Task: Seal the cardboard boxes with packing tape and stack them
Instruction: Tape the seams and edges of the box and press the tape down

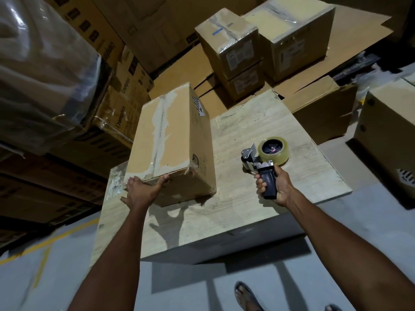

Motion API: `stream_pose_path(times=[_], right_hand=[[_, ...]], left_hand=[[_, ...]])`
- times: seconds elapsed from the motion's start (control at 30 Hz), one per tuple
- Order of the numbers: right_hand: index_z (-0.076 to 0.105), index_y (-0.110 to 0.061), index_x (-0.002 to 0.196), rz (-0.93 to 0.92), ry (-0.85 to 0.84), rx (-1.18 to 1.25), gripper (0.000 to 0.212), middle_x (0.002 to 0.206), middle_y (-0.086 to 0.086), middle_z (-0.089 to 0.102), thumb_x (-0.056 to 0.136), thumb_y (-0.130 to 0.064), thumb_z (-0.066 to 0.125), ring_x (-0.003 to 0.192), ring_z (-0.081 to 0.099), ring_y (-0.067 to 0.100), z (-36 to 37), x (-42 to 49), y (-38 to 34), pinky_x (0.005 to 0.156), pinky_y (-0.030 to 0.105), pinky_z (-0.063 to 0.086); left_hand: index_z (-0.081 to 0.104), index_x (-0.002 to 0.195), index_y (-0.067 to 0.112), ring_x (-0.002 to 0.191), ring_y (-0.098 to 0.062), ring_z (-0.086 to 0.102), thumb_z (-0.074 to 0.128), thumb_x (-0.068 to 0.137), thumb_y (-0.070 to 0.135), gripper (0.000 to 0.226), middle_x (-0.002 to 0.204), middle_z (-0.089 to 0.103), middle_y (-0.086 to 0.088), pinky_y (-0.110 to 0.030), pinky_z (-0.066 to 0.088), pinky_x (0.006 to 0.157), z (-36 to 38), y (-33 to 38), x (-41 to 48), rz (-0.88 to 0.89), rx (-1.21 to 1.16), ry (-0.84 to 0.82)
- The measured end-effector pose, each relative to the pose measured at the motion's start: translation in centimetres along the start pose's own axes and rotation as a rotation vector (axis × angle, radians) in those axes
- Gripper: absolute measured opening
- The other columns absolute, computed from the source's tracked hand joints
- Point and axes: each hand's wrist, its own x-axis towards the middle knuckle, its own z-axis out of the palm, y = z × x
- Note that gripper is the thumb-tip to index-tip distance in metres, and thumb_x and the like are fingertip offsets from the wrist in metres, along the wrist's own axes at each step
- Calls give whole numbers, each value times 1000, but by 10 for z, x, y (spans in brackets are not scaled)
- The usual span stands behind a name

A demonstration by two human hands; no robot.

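Observation:
A long cardboard box (177, 131) lies on the pale wooden table (258, 198), its top seam marked by torn pale strips. My left hand (141, 191) rests flat against the box's near end, fingers spread along the top edge. To the right, my right hand (277, 187) grips the dark handle of a tape dispenser (262, 162) that carries a roll of clear tape (272, 150). The dispenser hovers just over the table, apart from the box.
Taped boxes (231, 48) are stacked behind the table, one on another, with a larger one (294, 37) beside them. Wrapped cartons (45, 75) rise at the left. Another box (388, 140) stands at the right. Flattened cardboard covers the floor behind. My sandalled foot (246, 295) is below.

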Motion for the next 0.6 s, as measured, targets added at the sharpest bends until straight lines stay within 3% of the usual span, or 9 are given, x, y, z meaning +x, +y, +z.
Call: stream_pose_path(times=[0.27, 0.33, 0.4, 0.5, 0.6], right_hand=[[62, -3, 93, -222, 167, 21, 81, 68, 9, 58, 101, -74, 25, 53, 55, 21, 22, 10, 24, 49, 26, 47], [67, 0, 97, -274, 321, -16, 88, 69, 14, 63, 96, -80, 30, 56, 60, 25, 18, 22, 31, 55, 30, 52], [71, -2, 98, -325, 565, -228, 94, 81, 15, 72, 90, -88, 32, 69, 67, 30, 19, 24, 36, 71, 41, 58], [69, -8, 96, -462, 944, -598, 69, 96, 11, 68, 103, -67, 35, 92, 62, 34, 32, 9, 45, 91, 46, 50], [71, -16, 110, -682, 1097, -667, 39, 114, 8, 68, 107, -43, 45, 104, 63, 34, 49, -2, 61, 88, 42, 45]], left_hand=[[35, 153, 4, 151, -35, 26, 17, 43, 114, 156, 162, 31, -15, -70, 18, 117, 0, 0, -3, 17, 21, 8], [33, 154, 4, 152, -35, 24, 19, 46, 114, 155, 164, 28, -14, -70, 17, 117, 0, -1, -4, 22, 16, 9], [30, 156, 3, 153, -34, 22, 22, 50, 112, 152, 165, 26, -15, -70, 16, 118, 0, 0, -6, 28, 11, 16], [26, 157, 2, 155, -34, 18, 30, 59, 108, 144, 167, 22, -16, -68, 14, 120, 0, 1, -9, 43, 9, 29], [28, 156, 1, 154, -35, 20, 30, 62, 107, 141, 165, 25, -17, -68, 15, 119, 0, 1, -11, 54, 15, 47]])
